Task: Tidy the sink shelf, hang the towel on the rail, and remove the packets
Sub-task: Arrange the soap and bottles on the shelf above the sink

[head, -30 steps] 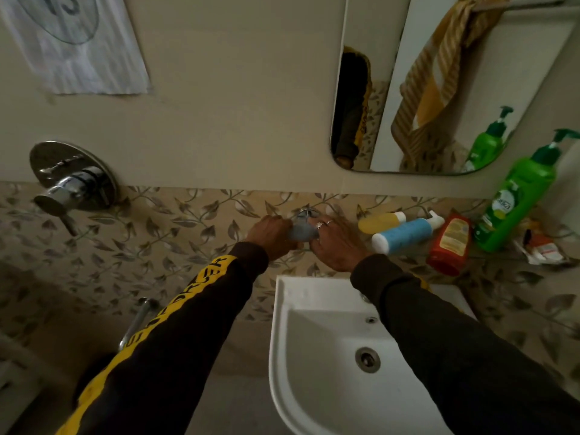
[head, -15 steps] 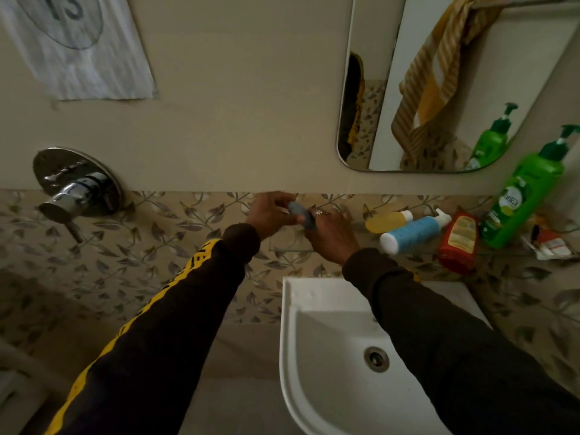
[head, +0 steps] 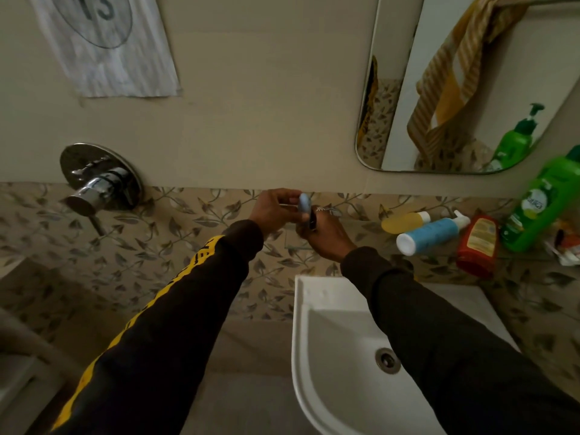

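My left hand and my right hand meet above the left end of the glass shelf, both pinching a small pale blue object held upright between them. Along the shelf to the right lie a yellow bottle, a blue bottle with a white cap and a red bottle. A green pump bottle stands further right, with crumpled packets beside it. The mirror shows a striped yellow towel hanging on a rail.
A white basin sits below my right arm. A chrome mixer valve juts from the wall at left. A paper sheet with a number is stuck to the wall above it.
Both hands have lifted from the shelf's left end, bringing the small blue object up with them, and it now stands more upright between the fingers.
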Demonstrator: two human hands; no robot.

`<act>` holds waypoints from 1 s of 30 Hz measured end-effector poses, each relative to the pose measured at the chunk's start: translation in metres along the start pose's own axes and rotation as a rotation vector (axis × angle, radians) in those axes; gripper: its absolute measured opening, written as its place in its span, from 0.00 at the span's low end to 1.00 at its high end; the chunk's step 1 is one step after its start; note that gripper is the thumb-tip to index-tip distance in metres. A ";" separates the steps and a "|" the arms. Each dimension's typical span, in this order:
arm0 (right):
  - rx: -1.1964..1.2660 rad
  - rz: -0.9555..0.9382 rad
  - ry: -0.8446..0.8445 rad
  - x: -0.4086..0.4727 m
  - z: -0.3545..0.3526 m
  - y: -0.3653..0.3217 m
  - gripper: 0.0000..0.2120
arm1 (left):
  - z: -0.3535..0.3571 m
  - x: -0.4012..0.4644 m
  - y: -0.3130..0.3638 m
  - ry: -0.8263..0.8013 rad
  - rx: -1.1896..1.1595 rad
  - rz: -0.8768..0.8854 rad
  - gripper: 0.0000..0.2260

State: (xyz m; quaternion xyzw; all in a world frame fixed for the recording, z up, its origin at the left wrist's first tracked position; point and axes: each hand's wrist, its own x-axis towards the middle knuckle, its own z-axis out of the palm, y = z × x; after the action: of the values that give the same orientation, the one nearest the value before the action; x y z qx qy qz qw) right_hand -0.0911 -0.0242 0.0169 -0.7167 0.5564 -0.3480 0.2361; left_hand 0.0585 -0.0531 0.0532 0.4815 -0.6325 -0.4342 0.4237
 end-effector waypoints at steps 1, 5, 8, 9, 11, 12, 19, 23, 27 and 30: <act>-0.006 0.001 0.000 0.000 0.001 0.000 0.12 | -0.001 0.000 -0.001 -0.006 0.007 -0.001 0.23; -0.026 0.018 0.021 0.000 0.003 0.000 0.11 | -0.001 -0.003 -0.002 0.002 0.022 -0.010 0.24; -0.021 0.013 0.033 -0.003 0.001 0.002 0.10 | 0.003 -0.004 -0.002 0.007 0.008 0.002 0.24; -0.025 0.014 0.038 -0.004 0.000 0.002 0.10 | 0.004 -0.004 -0.002 0.001 0.007 0.009 0.24; -0.034 0.024 0.050 -0.006 -0.003 0.003 0.12 | 0.007 -0.003 -0.002 -0.004 0.002 0.024 0.23; -0.032 0.025 0.060 -0.007 -0.004 0.003 0.12 | 0.009 -0.002 -0.001 -0.006 0.001 0.028 0.23; -0.006 0.051 0.067 -0.015 -0.011 0.003 0.12 | 0.018 -0.003 0.001 -0.054 0.009 0.010 0.24; 0.000 0.058 0.056 -0.018 -0.009 0.002 0.14 | 0.016 -0.006 0.001 -0.086 0.028 0.019 0.22; -0.016 0.093 0.060 -0.019 -0.007 0.002 0.17 | 0.014 -0.009 0.001 -0.089 0.022 0.005 0.24; -0.021 0.108 0.062 -0.021 -0.005 0.002 0.20 | 0.016 -0.010 0.000 -0.079 0.022 0.004 0.24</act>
State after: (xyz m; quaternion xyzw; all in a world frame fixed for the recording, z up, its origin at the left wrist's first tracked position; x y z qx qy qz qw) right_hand -0.0997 -0.0041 0.0137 -0.6767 0.6051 -0.3511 0.2297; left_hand 0.0448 -0.0411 0.0476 0.4676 -0.6542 -0.4451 0.3940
